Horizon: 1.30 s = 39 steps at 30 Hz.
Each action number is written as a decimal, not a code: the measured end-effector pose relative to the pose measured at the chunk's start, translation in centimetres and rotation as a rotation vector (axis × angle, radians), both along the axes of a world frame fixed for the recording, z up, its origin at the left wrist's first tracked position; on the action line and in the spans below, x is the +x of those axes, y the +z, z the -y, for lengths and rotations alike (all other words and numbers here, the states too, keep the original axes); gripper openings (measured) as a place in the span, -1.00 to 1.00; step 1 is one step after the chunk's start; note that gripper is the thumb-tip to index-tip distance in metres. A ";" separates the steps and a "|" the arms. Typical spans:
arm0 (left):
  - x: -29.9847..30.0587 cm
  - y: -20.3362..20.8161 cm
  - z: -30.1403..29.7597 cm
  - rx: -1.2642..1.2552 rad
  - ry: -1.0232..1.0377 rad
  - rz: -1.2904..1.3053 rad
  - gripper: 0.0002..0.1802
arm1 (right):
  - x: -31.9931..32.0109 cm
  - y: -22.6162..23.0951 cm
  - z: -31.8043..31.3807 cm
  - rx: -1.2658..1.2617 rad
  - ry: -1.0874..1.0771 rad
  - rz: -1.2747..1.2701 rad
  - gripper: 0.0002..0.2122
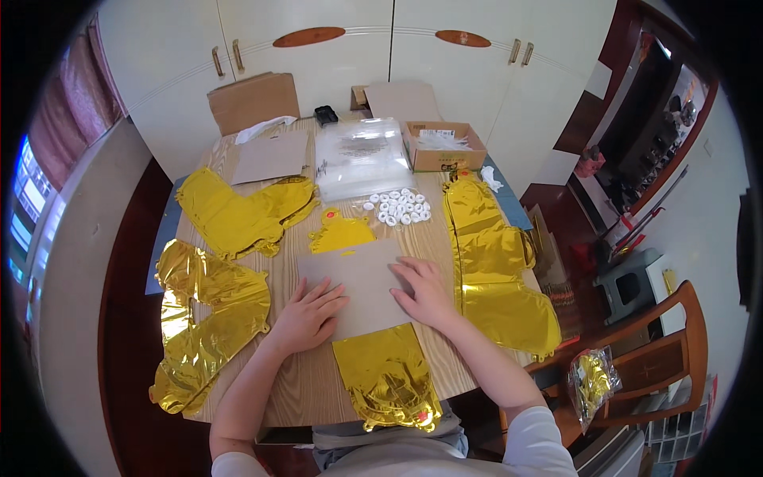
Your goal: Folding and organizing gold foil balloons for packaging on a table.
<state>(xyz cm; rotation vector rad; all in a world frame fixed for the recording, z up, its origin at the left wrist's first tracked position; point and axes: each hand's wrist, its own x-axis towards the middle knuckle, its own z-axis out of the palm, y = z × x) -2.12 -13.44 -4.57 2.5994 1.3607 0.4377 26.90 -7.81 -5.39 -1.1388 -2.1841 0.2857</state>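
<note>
A grey-brown cardboard sheet [355,278] with a small slot near its far edge lies in the middle of the table. It rests on a flat gold foil balloon [385,362], which shows past its near and far edges; the part beneath is hidden. My left hand [308,316] lies on the sheet's left side with fingers spread. On the right side, my right hand [423,292] rests with fingers stretched out and thumb apart. Neither hand is closed around anything.
More gold foil balloons lie at the left [208,318], far left [246,211] and right [497,266]. Beyond the sheet are white rings [401,208], clear plastic bags [362,163], another cardboard sheet [273,157] and an open carton [447,161]. A wooden chair [690,350] stands at the right.
</note>
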 end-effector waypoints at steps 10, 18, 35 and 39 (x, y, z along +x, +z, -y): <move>0.6 0.9 0.5 -0.006 -0.087 -0.144 -0.37 | -0.4 0.3 0.1 -0.111 0.199 0.257 -0.62; 1.1 1.1 0.7 -0.004 -0.108 -0.186 -0.46 | -0.4 -0.1 0.2 -0.044 0.181 0.302 -0.62; 0.7 0.7 0.9 -0.002 -0.101 -0.186 -0.50 | 0.1 3.5 2.0 -0.006 0.141 0.042 -0.74; 0.8 1.0 0.8 -0.001 -0.114 -0.176 -0.49 | 2.2 5.5 7.0 -0.113 0.227 0.169 -0.76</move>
